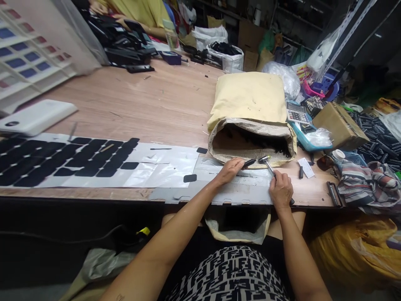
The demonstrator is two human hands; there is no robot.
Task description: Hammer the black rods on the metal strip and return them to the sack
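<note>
My left hand [232, 168] is closed on a slim black piece [249, 163] that points to the right; its exact kind is too small to tell. A small hammer [270, 168] with a metal head and a yellowish tip is in my right hand [281, 190], fingers wrapped round the handle. The hammer head lies just right of the black piece, apart from it. Behind both hands a yellowish sack [250, 98] rests on its side, its mouth toward me, with dark pieces inside. Beneath my hands lies a clear sheet [213, 167] on the table.
To the left, black rounded patches [103, 156] lie in rows on a white sheet [156, 175], near a white power bank [39, 117]. On the right are a calculator [297, 113], a cardboard box [341, 125] and a striped cloth [369, 182]. Another person [140, 16] sits across the table.
</note>
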